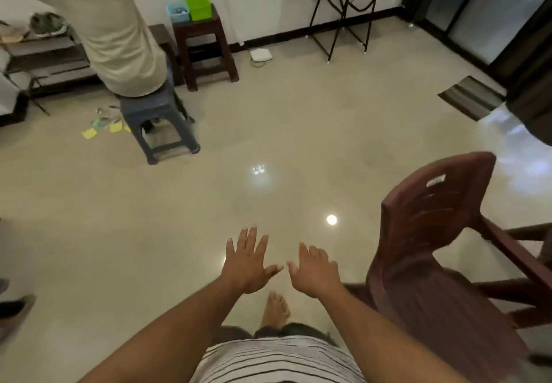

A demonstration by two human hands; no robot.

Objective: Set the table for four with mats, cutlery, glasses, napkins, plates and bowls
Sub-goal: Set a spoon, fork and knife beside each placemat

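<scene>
No mats or plates in view yet: left hand (249, 266) and right hand (313, 272) spread empty at lower centre, best skirt the chair (433, 233) lower right.

Two bare hands show, the left hand (249, 266) and the right hand (313, 272), both with spread fingers and holding nothing. One maroon plastic chair (433, 251). Two stools: a grey stool (158, 123) and a dark brown stool (206, 48). Two small bins: a green box (197, 6) and a blue tray (178, 12). One folding table (343, 9). One striped doormat (470, 97).
</scene>
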